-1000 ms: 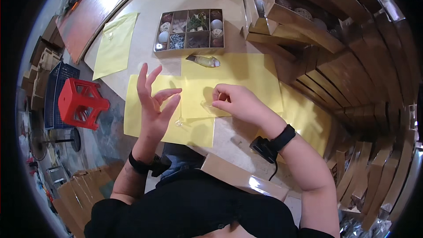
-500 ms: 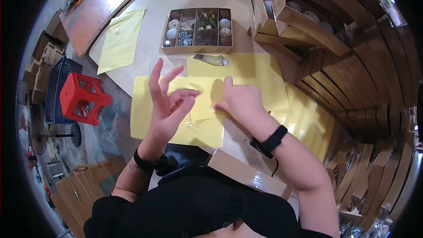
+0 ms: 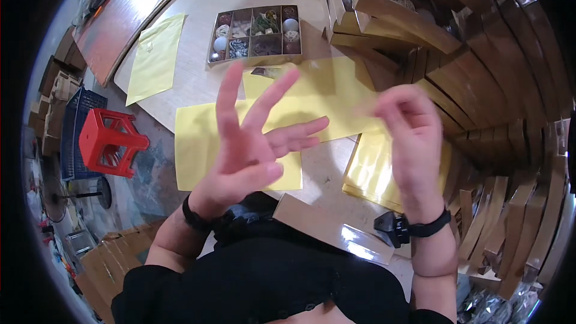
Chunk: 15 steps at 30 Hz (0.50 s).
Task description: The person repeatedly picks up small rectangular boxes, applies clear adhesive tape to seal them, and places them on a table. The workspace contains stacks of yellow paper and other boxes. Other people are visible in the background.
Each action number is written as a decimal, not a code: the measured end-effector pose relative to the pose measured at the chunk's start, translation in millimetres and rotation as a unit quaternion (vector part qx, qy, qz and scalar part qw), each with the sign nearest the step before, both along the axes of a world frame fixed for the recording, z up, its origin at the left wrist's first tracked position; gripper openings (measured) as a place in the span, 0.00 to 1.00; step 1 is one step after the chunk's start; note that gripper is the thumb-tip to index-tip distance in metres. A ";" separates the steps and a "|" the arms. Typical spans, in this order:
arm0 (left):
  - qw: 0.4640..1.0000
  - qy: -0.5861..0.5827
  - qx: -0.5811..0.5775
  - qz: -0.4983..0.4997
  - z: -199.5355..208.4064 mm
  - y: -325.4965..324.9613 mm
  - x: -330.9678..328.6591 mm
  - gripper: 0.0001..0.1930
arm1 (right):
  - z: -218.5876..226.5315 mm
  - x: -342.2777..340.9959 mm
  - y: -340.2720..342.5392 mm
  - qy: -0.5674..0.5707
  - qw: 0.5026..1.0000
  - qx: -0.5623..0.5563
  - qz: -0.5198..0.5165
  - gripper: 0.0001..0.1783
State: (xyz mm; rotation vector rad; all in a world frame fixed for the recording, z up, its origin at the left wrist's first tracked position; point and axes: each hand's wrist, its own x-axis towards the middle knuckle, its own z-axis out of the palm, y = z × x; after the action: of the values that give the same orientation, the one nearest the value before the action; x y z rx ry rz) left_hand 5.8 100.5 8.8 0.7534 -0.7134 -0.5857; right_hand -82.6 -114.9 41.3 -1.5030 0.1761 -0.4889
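My left hand (image 3: 252,144) is held above the yellow sheets with its fingers spread and nothing in them. It hides part of the flat yellow sheet (image 3: 195,150) on the table. My right hand (image 3: 414,138) is raised at the right, its thumb and fingertips pinched together. The fingertips are blurred, so whatever they hold, if anything, is not clear. Under and between the hands lies another yellow sheet (image 3: 342,90), overlapping the first. A small dark, pale-ended piece (image 3: 265,72) rests on it, partly behind my left fingers.
Beyond the sheets stands a divided brown box (image 3: 258,60) of balls and dried decorations. Stacked brown boxes (image 3: 498,90) crowd the right side. Glossy yellow packets (image 3: 372,174) and a brown carton (image 3: 330,228) lie near me. Another yellow sheet (image 3: 156,60) lies left; a red stool (image 3: 111,143) stands beyond.
My right hand has lifted away from the yellow sheet and swung right. My left hand has spread its fingers from a near pinch and shifted slightly right. The whole view has shifted a little.
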 end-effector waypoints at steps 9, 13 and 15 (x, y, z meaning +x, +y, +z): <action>0.862 -0.424 0.251 -0.118 -26.0 41.2 -23.6 0.41 | 34.0 -81.5 -18.9 0.223 0.973 -0.063 0.000 0.03; 0.875 -0.413 0.247 -0.045 -26.5 25.0 -34.2 0.46 | 22.0 -97.0 -3.5 0.342 0.926 0.122 0.106 0.05; 0.858 -0.428 0.273 -0.075 -11.3 17.4 -30.5 0.73 | 13.3 -99.6 2.6 0.370 0.913 0.123 0.117 0.05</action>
State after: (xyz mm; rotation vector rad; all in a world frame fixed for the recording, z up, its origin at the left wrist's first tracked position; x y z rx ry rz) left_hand -24.8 117.9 -2.5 1.5429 -1.4696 -0.5915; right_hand -182.2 -112.3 54.6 -1.3721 0.6169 0.3122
